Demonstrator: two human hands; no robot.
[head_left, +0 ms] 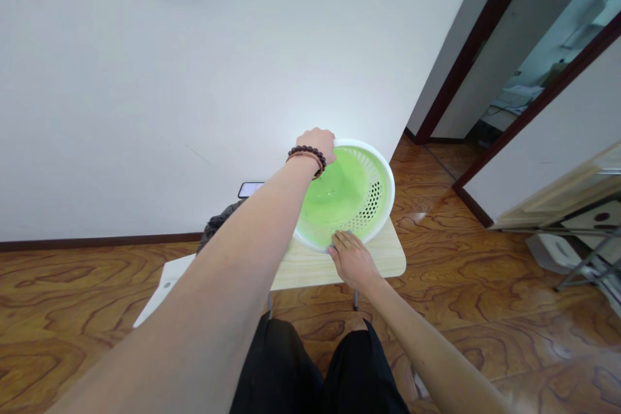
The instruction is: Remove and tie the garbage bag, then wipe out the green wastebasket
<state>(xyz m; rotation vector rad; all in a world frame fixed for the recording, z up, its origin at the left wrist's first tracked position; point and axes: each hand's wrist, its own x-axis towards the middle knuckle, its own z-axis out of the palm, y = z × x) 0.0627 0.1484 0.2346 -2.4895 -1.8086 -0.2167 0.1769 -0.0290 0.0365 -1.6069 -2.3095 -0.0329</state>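
Note:
A round colander (372, 202) with a white rim and a light green inside sits over a small pale wooden table (310, 270). Dark holes show through its right side. My left hand (320, 142), with a dark bead bracelet and a brown band at the wrist, grips the far left part of the rim; its fingertips are hidden. At the near rim my right hand (353, 259) has its fingers bent over the edge and the thumb outside. My left forearm covers part of the colander's left side and of the table.
A phone (250, 189) lies left of the colander, by the white wall (194, 77). Behind my left forearm are a dark furry thing (218, 223) and a white panel (169, 278). A doorway with dark red frames (478, 48) stands at the right, beyond the wooden floor (436, 259).

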